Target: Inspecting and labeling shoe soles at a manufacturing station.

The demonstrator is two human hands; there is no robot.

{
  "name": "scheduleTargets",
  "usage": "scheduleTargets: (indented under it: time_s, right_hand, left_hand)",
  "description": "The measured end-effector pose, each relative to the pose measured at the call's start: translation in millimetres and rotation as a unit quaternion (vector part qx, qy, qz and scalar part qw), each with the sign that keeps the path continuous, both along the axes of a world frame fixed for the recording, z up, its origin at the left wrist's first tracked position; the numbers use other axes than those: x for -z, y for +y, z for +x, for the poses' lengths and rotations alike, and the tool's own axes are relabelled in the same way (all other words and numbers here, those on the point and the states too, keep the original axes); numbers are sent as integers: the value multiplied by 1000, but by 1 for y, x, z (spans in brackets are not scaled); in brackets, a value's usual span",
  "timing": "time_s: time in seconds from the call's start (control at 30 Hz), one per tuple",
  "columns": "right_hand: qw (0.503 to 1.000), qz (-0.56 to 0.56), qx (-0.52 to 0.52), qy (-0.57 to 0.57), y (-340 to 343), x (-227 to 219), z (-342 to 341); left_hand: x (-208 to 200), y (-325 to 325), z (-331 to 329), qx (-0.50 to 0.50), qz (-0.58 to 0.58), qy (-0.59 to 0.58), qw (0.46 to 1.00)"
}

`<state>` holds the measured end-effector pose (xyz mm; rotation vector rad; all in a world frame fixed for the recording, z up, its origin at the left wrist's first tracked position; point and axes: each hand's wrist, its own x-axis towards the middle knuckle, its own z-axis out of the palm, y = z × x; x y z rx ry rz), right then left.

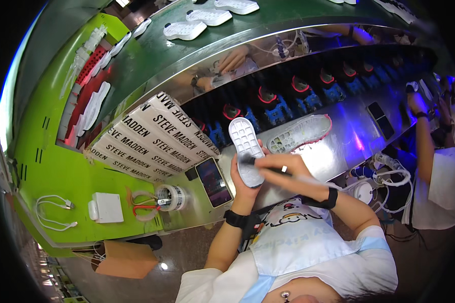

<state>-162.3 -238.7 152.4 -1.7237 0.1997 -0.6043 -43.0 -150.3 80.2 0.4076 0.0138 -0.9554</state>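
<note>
My left hand (243,183) holds a white shoe sole (245,149) upright from below, its ribbed inner side facing me. My right hand (283,168) grips a thin dark brush or pen-like tool (268,169) and presses its tip against the lower middle of that sole. Both wrists wear black bands. A second white sole with a pink edge (301,133) lies flat on the shiny metal bench (349,136) just behind my hands.
A phone (213,182) lies left of my hands, beside a tape roll (173,197) and red-handled scissors (145,208). A stack of printed white cartons (151,139) sits further left. White soles (185,30) ride the green conveyor above. Another person's arm (423,136) works at right.
</note>
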Motion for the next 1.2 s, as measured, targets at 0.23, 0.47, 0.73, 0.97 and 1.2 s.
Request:
scheduleTargets:
  time_s: [0.23, 0.47, 0.73, 0.97, 1.2]
  right_hand:
    - [973, 108, -155, 132, -15, -8, -5]
    - [967, -51, -246, 41, -30, -26, -13]
    - [955, -177, -229, 64, -35, -32, -29]
    - [962, -206, -171, 51, -63, -18, -47]
    - [994, -28, -52, -87, -48, -54, -44]
  left_hand:
    - [-8, -4, 24, 182, -123, -4, 976]
    - [-11, -7, 52, 333, -50, -92, 937]
    - [-68, -20, 46, 416, 216, -201, 860]
    - [-67, -22, 55, 416, 241, -322, 816]
    - [-110, -15, 110, 375, -127, -251, 883]
